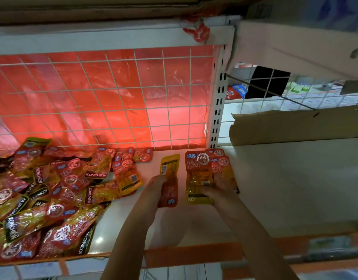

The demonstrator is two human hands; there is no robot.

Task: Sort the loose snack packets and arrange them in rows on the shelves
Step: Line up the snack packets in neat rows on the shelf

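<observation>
A single snack packet (169,179) (barcode side up) is pinched at its lower half by the fingers of the left hand (156,185) above the white shelf (285,188). A small stack of packets (206,174) is gripped by the right hand (218,188), fingers curled over it. A loose heap of packets (48,195) lies at the shelf's left, against the wire grid (113,93).

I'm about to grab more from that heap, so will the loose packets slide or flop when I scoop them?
The heap of packets looks glossy, so likely slippery. They lie overlapped and tilted, so some may slide off. Each looks thin and probably bends.
</observation>
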